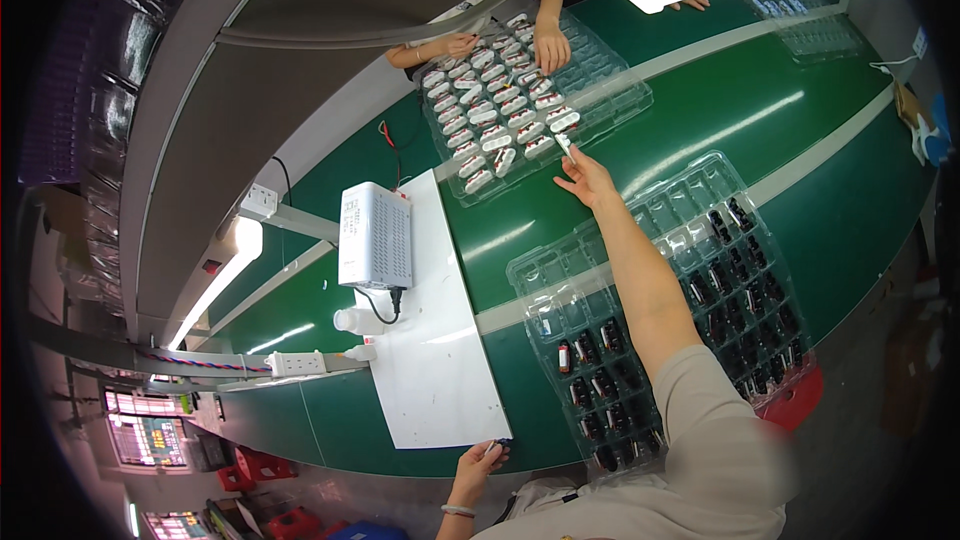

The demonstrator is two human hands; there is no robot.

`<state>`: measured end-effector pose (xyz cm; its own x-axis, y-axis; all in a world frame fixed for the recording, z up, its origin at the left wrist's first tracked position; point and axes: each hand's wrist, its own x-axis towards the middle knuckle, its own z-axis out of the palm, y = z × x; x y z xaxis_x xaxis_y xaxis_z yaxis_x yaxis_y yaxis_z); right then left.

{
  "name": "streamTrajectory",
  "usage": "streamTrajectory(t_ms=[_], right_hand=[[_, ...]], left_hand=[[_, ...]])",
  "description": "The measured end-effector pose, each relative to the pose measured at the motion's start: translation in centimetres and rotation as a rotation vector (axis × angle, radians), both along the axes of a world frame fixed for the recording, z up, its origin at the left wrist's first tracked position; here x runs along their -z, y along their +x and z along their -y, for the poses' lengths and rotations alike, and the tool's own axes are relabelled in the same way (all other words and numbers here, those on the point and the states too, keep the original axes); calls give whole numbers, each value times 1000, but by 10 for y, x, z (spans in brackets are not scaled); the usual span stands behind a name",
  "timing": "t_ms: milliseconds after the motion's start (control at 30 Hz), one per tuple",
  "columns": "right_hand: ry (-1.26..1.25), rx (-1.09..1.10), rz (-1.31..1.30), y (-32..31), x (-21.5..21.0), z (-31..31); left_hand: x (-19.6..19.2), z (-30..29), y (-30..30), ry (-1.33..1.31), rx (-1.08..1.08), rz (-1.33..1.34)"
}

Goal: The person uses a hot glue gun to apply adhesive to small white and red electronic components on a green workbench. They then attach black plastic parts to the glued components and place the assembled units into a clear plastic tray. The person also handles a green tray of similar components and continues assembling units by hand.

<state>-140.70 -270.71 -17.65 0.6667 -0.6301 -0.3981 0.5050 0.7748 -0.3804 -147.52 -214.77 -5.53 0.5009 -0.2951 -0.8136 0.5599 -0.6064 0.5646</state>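
Although the forearm [645, 285] part-hides one tray [690, 195], the right hand [590, 182] pinches a white piece [563, 144] at its fingertips; the left hand [482, 463] holds an indistinct dark object [503, 443].

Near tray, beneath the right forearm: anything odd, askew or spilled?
One red-and-white piece stands out on the left side of the near tray, because the other visible pieces look mostly dark. I see nothing spilled; the right forearm hides part.

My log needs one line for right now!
right hand: pinches small white elongated piece by clear plastic tray of white oval parts | left hand: holds small dark piece at flat white sheet's near-right corner
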Motion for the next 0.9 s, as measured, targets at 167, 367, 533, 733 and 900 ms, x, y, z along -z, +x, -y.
streamTrajectory(t_ms=[167, 367, 533, 733, 900], right_hand=[[8, -9, -25, 4, -5, -7], [15, -10, -25, 4, -4, -8], [77, 4, -125, 5, -18, -1], [-87, -2, 95, -69, -134, -27], [-263, -87, 9, -233, -181, -104]], left_hand=[[0, -3, -2, 13, -5, -12], [1, -5, -3, 19, -11, -25], [-13, 24, 21, -101, -50, -44], [-26, 189, 140, -406, 364, 309], [-22, 386, 230, -625, 442, 417]])
